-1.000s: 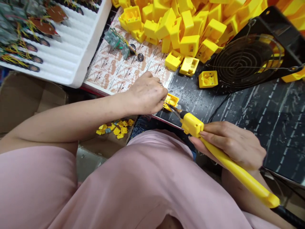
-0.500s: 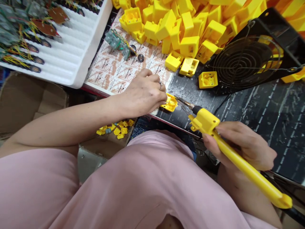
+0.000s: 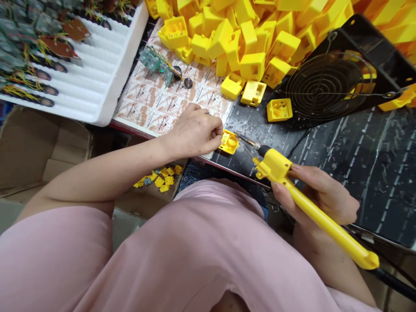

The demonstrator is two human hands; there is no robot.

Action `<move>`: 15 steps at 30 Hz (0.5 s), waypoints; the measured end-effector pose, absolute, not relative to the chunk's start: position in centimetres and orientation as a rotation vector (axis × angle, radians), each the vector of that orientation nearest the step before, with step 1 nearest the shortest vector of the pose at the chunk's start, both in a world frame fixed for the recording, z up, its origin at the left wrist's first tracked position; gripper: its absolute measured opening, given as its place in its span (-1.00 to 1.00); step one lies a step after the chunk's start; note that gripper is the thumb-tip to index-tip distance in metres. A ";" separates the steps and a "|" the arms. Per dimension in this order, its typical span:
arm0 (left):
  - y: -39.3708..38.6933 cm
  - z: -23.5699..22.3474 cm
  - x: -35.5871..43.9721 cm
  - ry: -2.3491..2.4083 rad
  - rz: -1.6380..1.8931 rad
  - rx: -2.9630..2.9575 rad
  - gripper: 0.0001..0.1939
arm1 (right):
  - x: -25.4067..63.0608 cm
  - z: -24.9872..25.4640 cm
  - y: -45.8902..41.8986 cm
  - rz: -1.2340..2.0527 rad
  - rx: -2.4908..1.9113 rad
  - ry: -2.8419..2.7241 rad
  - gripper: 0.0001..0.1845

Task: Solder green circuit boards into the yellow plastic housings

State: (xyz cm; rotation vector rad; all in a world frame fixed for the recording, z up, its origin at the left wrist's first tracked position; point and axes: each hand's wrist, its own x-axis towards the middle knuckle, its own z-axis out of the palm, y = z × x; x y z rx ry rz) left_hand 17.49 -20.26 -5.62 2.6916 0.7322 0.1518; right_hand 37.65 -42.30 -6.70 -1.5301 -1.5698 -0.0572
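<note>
My right hand is closed around a yellow soldering iron, a gun-like body with a long handle and a thin metal tip pointing left. That tip is at the right edge of a small open yellow plastic case, which lies near the table's front edge with its hollow side up. My left hand, fingers curled in, grips the case by its left side; the fingertips are hidden. To the right of the case and farther back sits another open yellow case.
Yellow cases are heaped at the back. A black fan with a wire guard stands at right. Wired circuit parts lie on patterned paper. At left is a white foam tray of wired boards; small yellow pieces sit below in a box.
My left hand's fingers have curled in more tightly beside the case. The soldering iron and right hand have shifted slightly left in view; the iron's tip stays at the case. The camera view has shifted slightly.
</note>
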 end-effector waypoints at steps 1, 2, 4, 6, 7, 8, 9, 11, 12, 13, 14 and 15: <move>-20.3 -5.7 17.5 0.741 0.160 2.697 -0.77 | 37.7 -6.6 -42.2 -0.013 -1.506 -1.607 -0.55; -20.3 -5.8 17.5 0.746 0.169 2.705 -0.77 | 37.7 -6.5 -42.1 0.012 -1.486 -1.641 -0.61; -20.3 -5.9 17.6 0.748 0.180 2.725 -0.77 | 37.6 -6.4 -41.8 0.001 -1.461 -1.698 -0.68; -20.3 -6.0 17.7 0.745 0.170 2.745 -0.76 | 37.5 -6.5 -41.4 -0.051 -1.434 -1.721 -0.69; -20.3 -6.0 17.7 0.747 0.157 2.753 -0.75 | 37.4 -6.5 -41.2 -0.073 -1.429 -1.716 -0.70; -20.3 -6.0 17.8 0.749 0.143 2.757 -0.74 | 37.4 -6.5 -41.0 -0.087 -1.427 -1.715 -0.71; -20.3 -5.9 17.9 0.753 0.133 2.760 -0.73 | 37.4 -6.4 -40.7 -0.096 -1.422 -1.733 -0.71; -20.3 -5.9 18.0 0.758 0.124 2.759 -0.72 | 37.3 -6.2 -40.4 -0.118 -1.409 -1.785 -0.73; -20.2 -5.9 18.0 0.756 0.123 2.757 -0.73 | 37.3 -5.9 -40.2 -0.120 -1.400 -1.818 -0.73; -20.2 -5.8 18.1 0.748 0.121 2.753 -0.73 | 37.4 -5.7 -40.1 -0.113 -1.397 -1.851 -0.73; -20.1 -5.8 18.1 0.738 0.121 2.749 -0.74 | 37.4 -5.4 -40.1 -0.100 -1.397 -1.882 -0.74; -20.1 -5.8 18.2 0.727 0.124 2.745 -0.75 | 37.4 -5.1 -40.1 -0.080 -1.403 -1.907 -0.74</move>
